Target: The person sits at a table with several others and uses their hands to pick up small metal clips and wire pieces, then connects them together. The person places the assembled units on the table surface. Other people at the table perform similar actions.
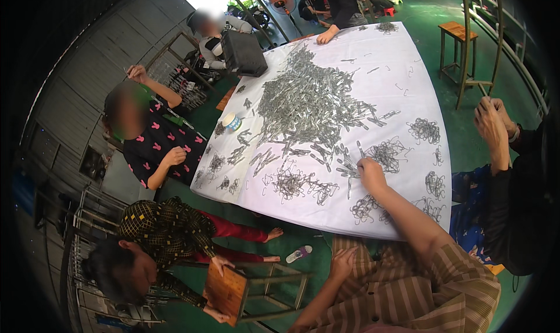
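Note:
My right hand (371,174) reaches over the white-covered table (402,47), fingers pinched on a small slim metal piece (360,148) that sticks up from the fingertips. Just left of it lie loose metal pieces (345,165) of similar slim shape, at the near edge of a big grey heap (309,99). A pile of thin wire hooks (389,155) is beside my fingers, to the right. Low in my lap, my left hand (343,264) rests on the striped cloth, its fingers lying against it with nothing seen in them.
More wire-hook piles (290,183) dot the table's near and right edges. A white tub (232,121) stands at left; a person tips a black crate (244,54) at the far left corner. Another person at lower left holds a wooden stool (228,293). Co-workers sit around.

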A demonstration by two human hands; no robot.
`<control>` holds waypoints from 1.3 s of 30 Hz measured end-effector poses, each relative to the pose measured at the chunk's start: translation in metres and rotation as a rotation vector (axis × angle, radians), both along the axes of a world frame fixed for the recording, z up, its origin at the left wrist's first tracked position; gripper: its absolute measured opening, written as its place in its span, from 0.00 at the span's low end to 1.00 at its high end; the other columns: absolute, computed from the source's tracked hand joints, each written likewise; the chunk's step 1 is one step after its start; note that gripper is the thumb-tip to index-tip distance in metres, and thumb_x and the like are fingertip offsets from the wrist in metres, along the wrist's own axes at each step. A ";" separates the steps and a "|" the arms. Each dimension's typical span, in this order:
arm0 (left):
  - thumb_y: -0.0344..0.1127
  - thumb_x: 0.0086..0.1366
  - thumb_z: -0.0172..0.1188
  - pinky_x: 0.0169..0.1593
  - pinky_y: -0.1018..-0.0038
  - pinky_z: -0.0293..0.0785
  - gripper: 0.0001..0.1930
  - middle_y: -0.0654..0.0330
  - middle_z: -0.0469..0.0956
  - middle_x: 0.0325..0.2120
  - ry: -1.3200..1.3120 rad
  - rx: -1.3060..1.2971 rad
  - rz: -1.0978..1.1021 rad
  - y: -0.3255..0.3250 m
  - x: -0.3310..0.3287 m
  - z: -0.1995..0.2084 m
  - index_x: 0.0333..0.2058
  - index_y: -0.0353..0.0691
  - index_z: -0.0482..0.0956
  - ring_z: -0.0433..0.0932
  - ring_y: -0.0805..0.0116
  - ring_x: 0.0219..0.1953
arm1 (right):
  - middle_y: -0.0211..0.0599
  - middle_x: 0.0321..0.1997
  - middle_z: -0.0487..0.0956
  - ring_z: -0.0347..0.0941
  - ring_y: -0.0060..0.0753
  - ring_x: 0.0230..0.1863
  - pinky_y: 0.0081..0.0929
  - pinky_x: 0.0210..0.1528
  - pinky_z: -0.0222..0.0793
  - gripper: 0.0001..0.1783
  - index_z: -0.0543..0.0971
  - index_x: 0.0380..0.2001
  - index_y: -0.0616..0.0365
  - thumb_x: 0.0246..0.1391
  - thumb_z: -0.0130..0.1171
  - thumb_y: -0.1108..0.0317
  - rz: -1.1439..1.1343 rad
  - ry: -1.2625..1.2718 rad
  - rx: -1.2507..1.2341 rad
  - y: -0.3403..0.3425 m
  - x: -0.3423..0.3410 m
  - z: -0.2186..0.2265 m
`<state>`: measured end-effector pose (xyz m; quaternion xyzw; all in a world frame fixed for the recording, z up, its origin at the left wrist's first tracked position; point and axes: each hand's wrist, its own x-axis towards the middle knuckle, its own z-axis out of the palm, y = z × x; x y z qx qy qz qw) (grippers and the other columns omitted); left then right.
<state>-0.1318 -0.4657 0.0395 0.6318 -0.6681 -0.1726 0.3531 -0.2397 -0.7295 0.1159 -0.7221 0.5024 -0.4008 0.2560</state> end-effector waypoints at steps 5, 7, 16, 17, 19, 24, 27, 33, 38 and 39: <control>0.25 0.57 0.55 0.39 0.65 0.73 0.12 0.54 0.80 0.32 -0.001 0.055 0.000 0.002 0.002 -0.002 0.40 0.40 0.80 0.76 0.54 0.33 | 0.49 0.30 0.78 0.75 0.51 0.34 0.40 0.39 0.70 0.05 0.76 0.32 0.64 0.50 0.54 0.77 -0.005 -0.060 -0.015 -0.003 0.000 -0.003; 0.24 0.57 0.55 0.38 0.65 0.73 0.12 0.54 0.80 0.31 0.004 0.034 0.014 0.002 0.002 0.000 0.39 0.39 0.80 0.76 0.54 0.32 | 0.49 0.30 0.78 0.76 0.48 0.32 0.37 0.36 0.71 0.08 0.76 0.35 0.66 0.49 0.55 0.78 0.004 -0.138 0.031 0.001 -0.001 0.006; 0.23 0.60 0.55 0.33 0.75 0.73 0.11 0.54 0.80 0.26 0.202 -0.074 0.090 -0.020 -0.007 0.048 0.41 0.36 0.80 0.77 0.66 0.28 | 0.35 0.24 0.78 0.78 0.23 0.27 0.18 0.28 0.73 0.10 0.75 0.37 0.70 0.52 0.58 0.76 0.336 -0.667 0.634 0.052 -0.032 0.036; 0.24 0.61 0.54 0.33 0.77 0.72 0.11 0.56 0.80 0.26 0.288 -0.060 0.091 -0.025 -0.008 0.060 0.42 0.35 0.80 0.77 0.70 0.27 | 0.35 0.24 0.78 0.77 0.22 0.27 0.17 0.28 0.73 0.09 0.75 0.37 0.70 0.52 0.58 0.76 0.362 -0.649 0.645 0.062 -0.037 0.041; 0.25 0.62 0.53 0.34 0.79 0.71 0.11 0.58 0.80 0.25 0.434 -0.019 0.073 -0.035 -0.011 0.080 0.42 0.34 0.80 0.76 0.74 0.27 | 0.35 0.24 0.78 0.77 0.21 0.26 0.17 0.29 0.72 0.09 0.75 0.36 0.69 0.52 0.58 0.75 0.410 -0.620 0.665 0.076 -0.044 0.045; 0.27 0.65 0.51 0.34 0.83 0.69 0.11 0.63 0.77 0.23 0.583 0.121 0.005 -0.046 -0.013 0.118 0.42 0.31 0.79 0.73 0.80 0.27 | 0.31 0.24 0.78 0.73 0.17 0.26 0.16 0.29 0.68 0.07 0.77 0.31 0.68 0.52 0.60 0.73 0.454 -0.719 0.689 0.101 -0.051 0.053; 0.28 0.66 0.51 0.33 0.84 0.67 0.11 0.65 0.75 0.21 0.573 0.169 -0.053 -0.054 -0.020 0.138 0.41 0.30 0.79 0.70 0.81 0.26 | 0.30 0.24 0.77 0.71 0.15 0.25 0.15 0.28 0.67 0.08 0.78 0.29 0.68 0.53 0.60 0.72 0.437 -0.726 0.645 0.108 -0.056 0.060; 0.28 0.64 0.52 0.29 0.79 0.69 0.09 0.60 0.74 0.18 0.520 0.184 -0.089 -0.057 -0.027 0.146 0.40 0.33 0.79 0.71 0.76 0.21 | 0.28 0.23 0.76 0.70 0.14 0.25 0.15 0.27 0.64 0.07 0.79 0.28 0.66 0.52 0.61 0.71 0.432 -0.644 0.606 0.117 -0.060 0.071; 0.28 0.66 0.52 0.29 0.82 0.66 0.09 0.65 0.74 0.18 0.486 0.231 -0.091 -0.057 -0.029 0.151 0.39 0.31 0.79 0.68 0.81 0.22 | 0.29 0.21 0.76 0.69 0.15 0.21 0.18 0.23 0.65 0.08 0.80 0.28 0.65 0.51 0.61 0.69 0.401 -0.553 0.525 0.124 -0.061 0.075; 0.29 0.65 0.52 0.28 0.81 0.66 0.09 0.65 0.74 0.17 0.477 0.242 -0.081 -0.057 -0.029 0.149 0.39 0.31 0.79 0.68 0.80 0.22 | 0.30 0.20 0.77 0.69 0.15 0.21 0.19 0.22 0.65 0.08 0.80 0.28 0.65 0.51 0.62 0.69 0.391 -0.537 0.561 0.126 -0.061 0.078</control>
